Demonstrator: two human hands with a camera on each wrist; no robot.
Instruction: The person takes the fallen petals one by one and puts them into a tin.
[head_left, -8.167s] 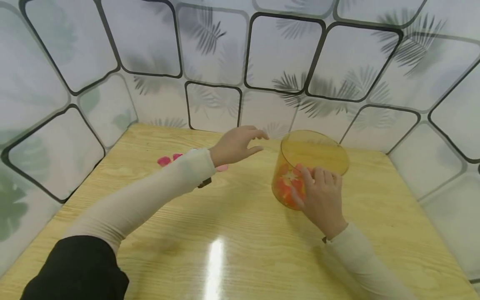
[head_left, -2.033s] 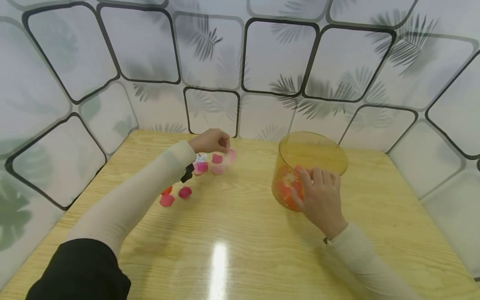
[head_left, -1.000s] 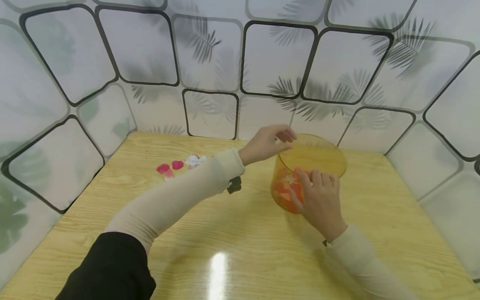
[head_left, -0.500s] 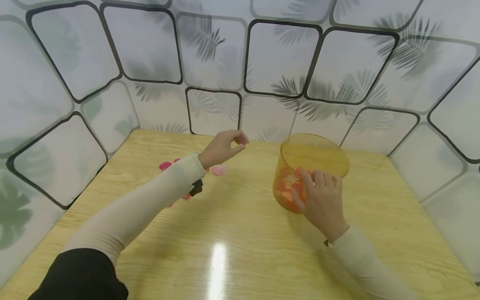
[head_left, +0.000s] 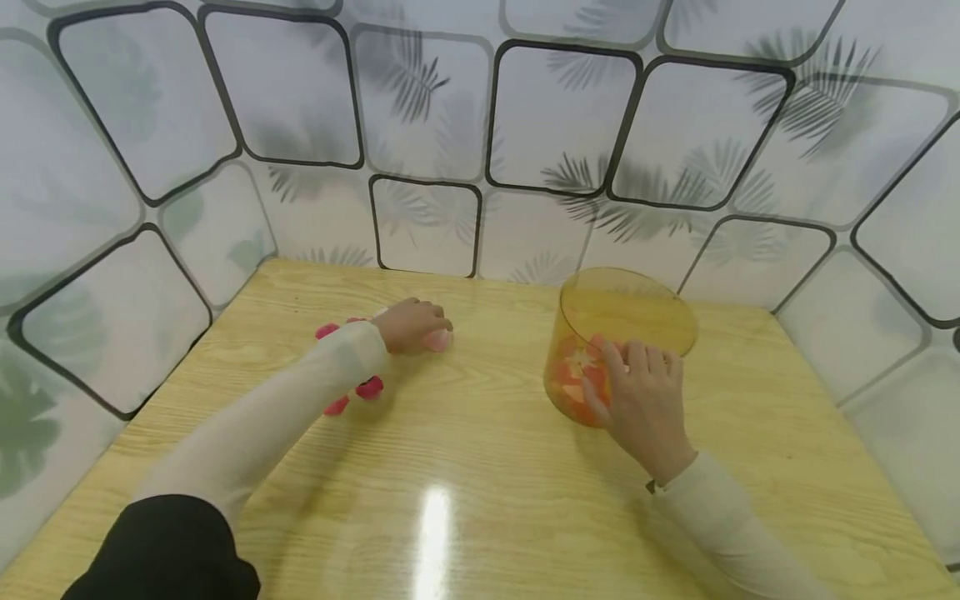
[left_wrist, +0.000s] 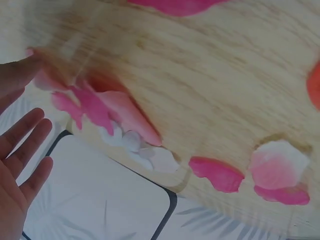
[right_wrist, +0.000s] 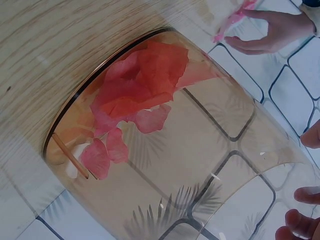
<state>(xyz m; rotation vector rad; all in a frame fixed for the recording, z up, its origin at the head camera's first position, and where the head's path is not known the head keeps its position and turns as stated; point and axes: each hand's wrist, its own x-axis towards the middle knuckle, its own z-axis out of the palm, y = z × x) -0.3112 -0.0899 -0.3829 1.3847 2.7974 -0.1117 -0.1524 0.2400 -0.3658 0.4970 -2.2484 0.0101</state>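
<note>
My left hand (head_left: 411, 325) is low over a scatter of artificial flower petals on the table, fingertips right at a pale pink petal (head_left: 437, 340). In the left wrist view, the thumb and a finger come up to a pink petal (left_wrist: 47, 77), while the other fingers spread loosely. Pink petals (left_wrist: 125, 115) and a white piece (left_wrist: 160, 159) lie beyond. My right hand (head_left: 645, 400) holds the near side of a see-through amber container (head_left: 637, 312), fingers bent at its rim and thumb along its wall. Red and pink petals (right_wrist: 145, 80) are heaped inside, at its bottom.
Dark pink petals (head_left: 370, 387) lie nearer me, beside the left forearm, which covers part of the scatter. The wooden table (head_left: 480, 450) meets a patterned cloth wall (head_left: 427, 225) at the back and sides.
After going over to the container about a second ago, my left hand has come back left and lowered to the petals. My right hand stays at the container.
</note>
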